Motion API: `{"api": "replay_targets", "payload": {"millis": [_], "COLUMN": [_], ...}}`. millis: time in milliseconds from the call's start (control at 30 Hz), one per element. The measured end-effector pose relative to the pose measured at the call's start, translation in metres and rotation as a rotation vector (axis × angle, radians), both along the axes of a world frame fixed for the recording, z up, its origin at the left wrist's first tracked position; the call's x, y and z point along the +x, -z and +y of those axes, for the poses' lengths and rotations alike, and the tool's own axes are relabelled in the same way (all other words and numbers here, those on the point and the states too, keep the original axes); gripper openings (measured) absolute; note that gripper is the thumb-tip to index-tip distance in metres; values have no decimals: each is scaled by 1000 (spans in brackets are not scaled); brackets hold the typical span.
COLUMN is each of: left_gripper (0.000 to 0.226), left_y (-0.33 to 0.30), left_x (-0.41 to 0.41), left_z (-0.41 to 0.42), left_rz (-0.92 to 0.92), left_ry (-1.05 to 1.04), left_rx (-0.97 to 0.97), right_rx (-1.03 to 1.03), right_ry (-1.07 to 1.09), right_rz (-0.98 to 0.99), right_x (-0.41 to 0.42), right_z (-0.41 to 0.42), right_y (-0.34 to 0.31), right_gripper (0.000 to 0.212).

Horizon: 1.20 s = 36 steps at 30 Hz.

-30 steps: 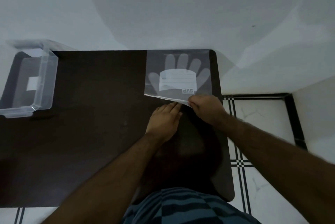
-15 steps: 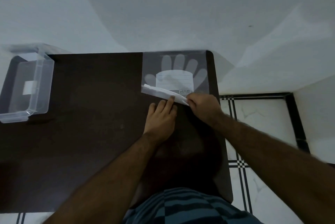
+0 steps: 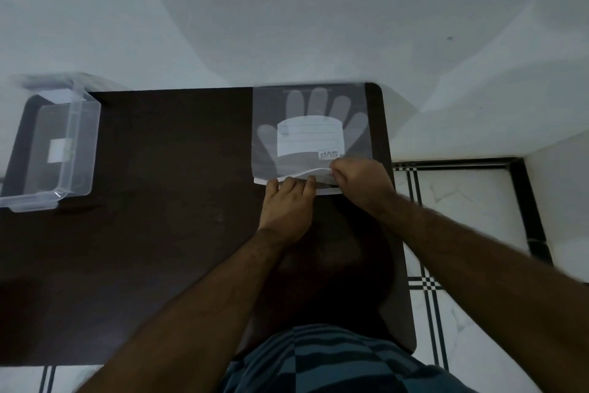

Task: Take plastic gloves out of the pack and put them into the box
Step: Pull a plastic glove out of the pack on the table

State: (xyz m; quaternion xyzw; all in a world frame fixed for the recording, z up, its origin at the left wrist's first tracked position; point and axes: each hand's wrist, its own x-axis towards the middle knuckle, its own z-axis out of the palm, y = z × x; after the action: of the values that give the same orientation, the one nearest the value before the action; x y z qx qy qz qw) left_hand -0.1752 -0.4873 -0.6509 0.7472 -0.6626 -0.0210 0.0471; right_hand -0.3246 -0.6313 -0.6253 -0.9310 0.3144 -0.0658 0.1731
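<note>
A flat clear pack of plastic gloves (image 3: 310,131), printed with a hand outline and a white label, lies at the far right of the dark table (image 3: 159,233). My right hand (image 3: 361,182) pinches the pack's near top flap and lifts it a little. My left hand (image 3: 287,204) lies flat with its fingertips pressed on the pack's near edge, under the lifted flap. The clear plastic box (image 3: 54,144) stands open at the table's far left, well apart from both hands.
A white wall runs behind the table. To the right of the table is white tiled floor (image 3: 471,201) with black lines. My striped shirt (image 3: 334,360) shows at the bottom edge.
The near flap of the pack, folded back half a second ago, now lies flatter and is lifted slightly. My left fingertips have slid forward onto the pack's near edge.
</note>
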Motion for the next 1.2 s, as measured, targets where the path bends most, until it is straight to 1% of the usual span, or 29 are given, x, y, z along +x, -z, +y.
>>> {"api": "replay_targets", "payload": {"millis": [100,200,333,467,567,700,867,1067,1200], "left_gripper": [46,45,33,23,21,25,24,24,27], "left_y": [2,0,-15,-21,-26,-26,-26,-24,-15], "left_x": [1,3,-2,-2,-1,-2,-6,-9,-3], "left_z": [-7,-19,-38,-53,-62,-70,-77,-85,-88], "left_rz": [19,25,-25,-62,-72,-113,-152,-187,-219], "left_ry": [-3,38,94,88,116,156,144,225,308], "left_rx": [60,112,226,258,280,262,260,223,153], "right_rx": [-3,20,56,79,80,122,146,177,188], "right_ry": [3,2,9,49,69,114,167,228,238], "right_rz": [-18,-27,-27,-23,-24,-47,-7,-39,-48], "right_x": [-1,0,2,6,7,10,16,22,21], "right_z": [1,-1,-7,-12,-17,-23,-31,-42,-46], "right_y": [2,4,6,5,6,2,4,10,16], "right_gripper": [26,24,18,19,20,20,23,20,20]}}
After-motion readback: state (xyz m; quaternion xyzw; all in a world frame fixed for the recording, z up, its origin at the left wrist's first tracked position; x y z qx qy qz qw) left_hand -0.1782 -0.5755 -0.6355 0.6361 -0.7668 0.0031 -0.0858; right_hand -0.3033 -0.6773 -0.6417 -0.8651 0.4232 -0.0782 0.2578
